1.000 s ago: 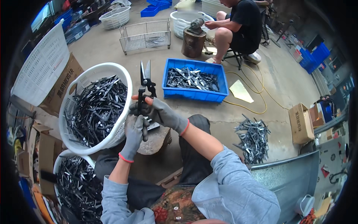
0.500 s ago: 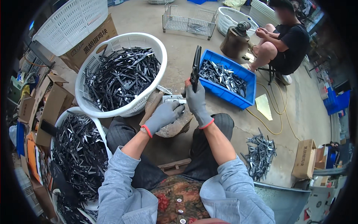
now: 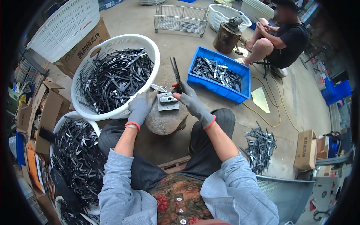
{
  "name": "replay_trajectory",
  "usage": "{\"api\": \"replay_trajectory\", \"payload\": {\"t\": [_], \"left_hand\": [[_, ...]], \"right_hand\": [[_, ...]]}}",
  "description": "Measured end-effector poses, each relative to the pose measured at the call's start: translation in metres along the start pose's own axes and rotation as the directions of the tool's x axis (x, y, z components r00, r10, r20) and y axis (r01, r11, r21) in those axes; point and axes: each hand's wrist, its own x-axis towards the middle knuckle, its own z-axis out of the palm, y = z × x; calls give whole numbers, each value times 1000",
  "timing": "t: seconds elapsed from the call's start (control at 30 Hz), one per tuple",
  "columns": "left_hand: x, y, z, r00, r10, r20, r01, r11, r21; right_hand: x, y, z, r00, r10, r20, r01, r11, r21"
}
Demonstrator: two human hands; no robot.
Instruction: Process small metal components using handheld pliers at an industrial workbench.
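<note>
In my right hand (image 3: 193, 101), in a grey glove with a red cuff, is a pair of dark scissors (image 3: 175, 71). Its blades point up and stand slightly apart. My left hand (image 3: 139, 108), gloved likewise, is closed over the wooden handle of a hammer, mostly hidden beneath it; a pale metal head (image 3: 158, 88) shows beyond the fingers. Between both hands, a small metal block on a square plate (image 3: 168, 106) sits on a rounded stump (image 3: 161, 125). The right thumb is close to the block's right end.
A white basket (image 3: 156, 56) of dark blades stands at left, another (image 3: 98, 129) nearer. Right of the stump is a blue crate (image 3: 221, 98) of blades; a loose blade pile (image 3: 260, 148) lies on the floor. A seated person (image 3: 285, 41) works at back right, near a yellow cable (image 3: 279, 112).
My left hand has moved left from the block to the hammer handle. The scissors have come down and left in my right hand, blades now parted. The view has shifted slightly.
</note>
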Motion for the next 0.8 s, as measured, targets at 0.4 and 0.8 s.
{"api": "replay_trajectory", "payload": {"t": [0.4,0.8], "left_hand": [[1,-36,55,1000,-6,24,6,1000,25],[-42,10,-7,963,46,266,228,389,-893]], "right_hand": [[-58,91,2,808,-273,-521,-349,491,-798],[-67,126,4,817,-344,-462,-368,305,-878]]}}
